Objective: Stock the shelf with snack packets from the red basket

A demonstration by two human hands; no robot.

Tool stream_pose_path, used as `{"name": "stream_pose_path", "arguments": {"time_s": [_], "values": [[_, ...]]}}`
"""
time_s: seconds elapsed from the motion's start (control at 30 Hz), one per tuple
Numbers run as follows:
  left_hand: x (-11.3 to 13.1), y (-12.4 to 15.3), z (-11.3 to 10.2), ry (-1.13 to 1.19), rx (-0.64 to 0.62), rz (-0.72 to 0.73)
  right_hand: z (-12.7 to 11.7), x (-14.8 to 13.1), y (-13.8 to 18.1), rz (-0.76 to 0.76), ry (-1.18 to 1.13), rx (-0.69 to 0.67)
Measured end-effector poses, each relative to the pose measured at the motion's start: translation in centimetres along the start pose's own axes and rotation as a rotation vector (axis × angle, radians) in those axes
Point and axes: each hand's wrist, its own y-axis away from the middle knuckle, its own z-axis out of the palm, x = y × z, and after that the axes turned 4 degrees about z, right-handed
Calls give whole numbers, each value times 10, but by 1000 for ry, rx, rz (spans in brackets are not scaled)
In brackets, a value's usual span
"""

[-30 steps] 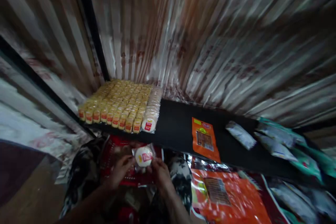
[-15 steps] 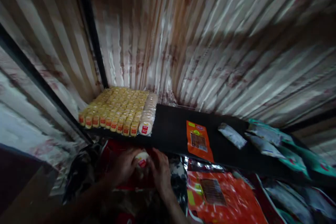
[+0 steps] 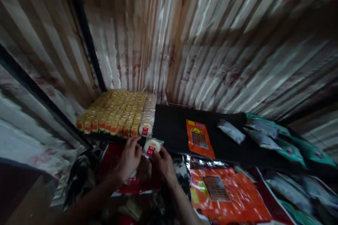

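A round white cake packet (image 3: 152, 147) in clear wrap, with a red and yellow label, is tilted up at the front edge of the black shelf. My right hand (image 3: 165, 167) pinches its lower right side between thumb and fingers. Just left of the packet is my left hand (image 3: 130, 158), its forefinger reaching toward the shelf edge and its thumb apart; it appears to hold nothing. Directly behind the packet stands a row of similar white packets (image 3: 145, 129), beside many rows of yellow packets (image 3: 113, 116). Below my hands lies a red bag or box (image 3: 144, 182), partly hidden.
On the black shelf (image 3: 170, 126) lie an orange packet (image 3: 199, 139), a silver packet (image 3: 231, 131) and several green-and-white packets (image 3: 266, 137). Lower right are larger orange packs (image 3: 229, 195). Corrugated sheeting (image 3: 198, 45) stands behind, and a dark post (image 3: 87, 42) rises at left.
The white packet has gone up and forward from above the red bag to the shelf edge. My left hand has moved away from it to the left; my right hand still holds it.
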Motion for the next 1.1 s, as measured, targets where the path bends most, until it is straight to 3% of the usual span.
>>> {"name": "stream_pose_path", "arguments": {"time_s": [0.2,0.37,0.53,0.73,1.1], "values": [[-19,18,30,-17,-54,44,8,7,-14,9,21,39],[-26,17,48,18,-83,111,23,-1,-40,-37,102,105],[-29,6,49,-6,-96,104,39,-8,-63,-102,182,151],[-45,-2,51,-32,-148,61,45,8,-75,-229,328,297],[-51,-12,58,9,-131,50,55,23,-78,-318,334,293]]}}
